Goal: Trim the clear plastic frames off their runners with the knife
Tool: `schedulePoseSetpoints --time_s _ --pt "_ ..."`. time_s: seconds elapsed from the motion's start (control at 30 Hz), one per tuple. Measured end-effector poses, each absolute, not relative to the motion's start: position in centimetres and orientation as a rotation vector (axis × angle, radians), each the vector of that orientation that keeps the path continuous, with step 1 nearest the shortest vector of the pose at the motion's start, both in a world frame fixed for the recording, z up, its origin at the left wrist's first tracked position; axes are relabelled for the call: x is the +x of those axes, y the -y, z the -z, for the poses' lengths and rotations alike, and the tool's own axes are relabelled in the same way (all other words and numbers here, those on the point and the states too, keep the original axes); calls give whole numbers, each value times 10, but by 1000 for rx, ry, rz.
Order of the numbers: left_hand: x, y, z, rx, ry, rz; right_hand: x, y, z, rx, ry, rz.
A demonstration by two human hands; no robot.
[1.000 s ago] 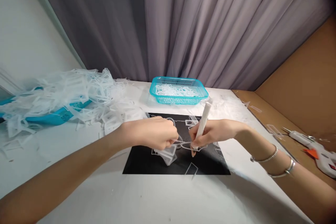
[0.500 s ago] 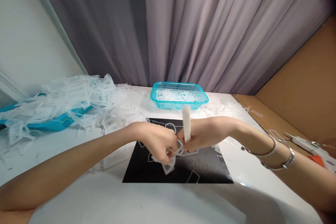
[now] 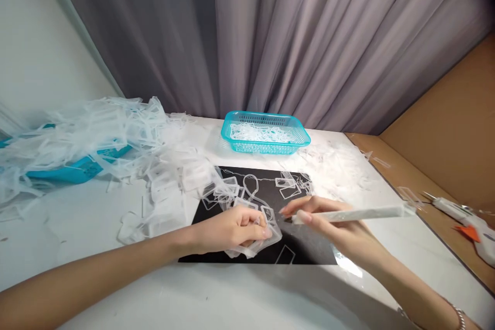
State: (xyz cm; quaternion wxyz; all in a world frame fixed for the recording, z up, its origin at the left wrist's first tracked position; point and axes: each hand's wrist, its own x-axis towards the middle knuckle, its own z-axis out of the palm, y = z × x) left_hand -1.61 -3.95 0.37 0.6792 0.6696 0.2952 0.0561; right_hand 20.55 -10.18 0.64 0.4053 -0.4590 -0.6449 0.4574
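Note:
My left hand is closed on a translucent sheet piece with rectangular cut-outs, held above the black mat. To its right, my right hand grips a long white-handled tool between thumb and fingers. The tool's handle points right, and its tip by the fingers is too small to make out. A small gap separates the two hands. Thin white rectangular frames lie on the mat's back part. A single frame outline sits near its front edge.
A turquoise basket at the back holds many thin white strips. On the left, a large heap of translucent pieces covers a blue tray. More scraps lie right of the mat. A glue gun rests on the brown surface at right.
My hands were together over the mat; now they are apart, the right one drawn back to the right. The white tool has swung from upright to nearly level.

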Motion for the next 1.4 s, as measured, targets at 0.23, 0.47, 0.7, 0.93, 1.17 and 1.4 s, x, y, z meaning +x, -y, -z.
schedulePoseSetpoints --time_s 0.23,0.47,0.7,0.93,1.17,1.4 --pt "-16 41 3 1482 -627 -119 191 108 -6 -1127 1841 -1112" --pt "-14 42 6 1459 -626 -100 189 108 2 -1090 1795 -1187" --pt "-12 42 8 1475 -639 -120 188 109 1 -1100 1813 -1126" --pt "-11 42 8 1476 -652 -109 186 109 10 -1156 1916 -905" --pt "-10 43 9 1482 -632 -113 185 111 17 -1132 2062 -633" --pt "-10 42 9 1456 -675 -109 190 103 29 -884 2267 -5"
